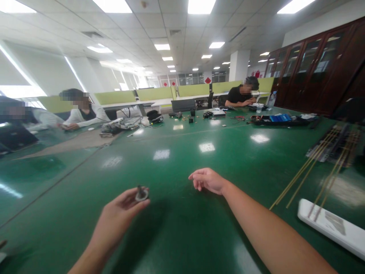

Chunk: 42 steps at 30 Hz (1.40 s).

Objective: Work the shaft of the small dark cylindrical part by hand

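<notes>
My left hand is raised over the green table, its thumb and fingers closed around a small round grey part with a dark stem. The stem points upward from a pale ring; its exact kind is too small and blurred to tell. To the right, my right hand hovers apart from the part, fingers loosely bent and the index finger stretched toward the left. I see nothing held in it.
Thin yellowish rods lie at the right, near a long white case. Farther back on the green table are a black tray with blue items, a water bottle and a black pouch. Several people sit around the table.
</notes>
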{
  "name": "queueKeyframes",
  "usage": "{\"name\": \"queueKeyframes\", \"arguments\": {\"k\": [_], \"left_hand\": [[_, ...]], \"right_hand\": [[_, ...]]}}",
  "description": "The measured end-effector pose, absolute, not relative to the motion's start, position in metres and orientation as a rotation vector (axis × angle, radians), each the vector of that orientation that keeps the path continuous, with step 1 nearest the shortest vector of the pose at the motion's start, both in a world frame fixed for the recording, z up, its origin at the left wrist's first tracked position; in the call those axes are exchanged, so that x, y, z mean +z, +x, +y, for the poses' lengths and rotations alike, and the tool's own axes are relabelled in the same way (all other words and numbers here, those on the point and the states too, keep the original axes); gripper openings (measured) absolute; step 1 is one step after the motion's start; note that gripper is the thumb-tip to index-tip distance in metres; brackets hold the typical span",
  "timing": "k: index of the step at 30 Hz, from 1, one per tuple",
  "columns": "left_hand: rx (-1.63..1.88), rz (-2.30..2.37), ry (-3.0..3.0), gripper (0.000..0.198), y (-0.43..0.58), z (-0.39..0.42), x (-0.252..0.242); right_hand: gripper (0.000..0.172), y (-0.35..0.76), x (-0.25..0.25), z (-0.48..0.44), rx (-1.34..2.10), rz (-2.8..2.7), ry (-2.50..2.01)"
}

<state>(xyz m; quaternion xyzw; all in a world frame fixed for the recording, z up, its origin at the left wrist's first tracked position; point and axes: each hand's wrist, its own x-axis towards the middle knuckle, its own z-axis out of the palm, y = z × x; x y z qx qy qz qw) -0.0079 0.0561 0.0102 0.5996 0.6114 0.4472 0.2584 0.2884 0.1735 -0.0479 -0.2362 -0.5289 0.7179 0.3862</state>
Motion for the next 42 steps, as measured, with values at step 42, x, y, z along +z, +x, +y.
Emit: {"name": "queueKeyframes", "arguments": {"k": [42], "left_hand": [[1.057,1.448,2.019,0.030,0.054,0.135,-0.046]], "right_hand": [[0.014,0.270,-0.050,0.166,0.656,-2.114,-0.851]]}}
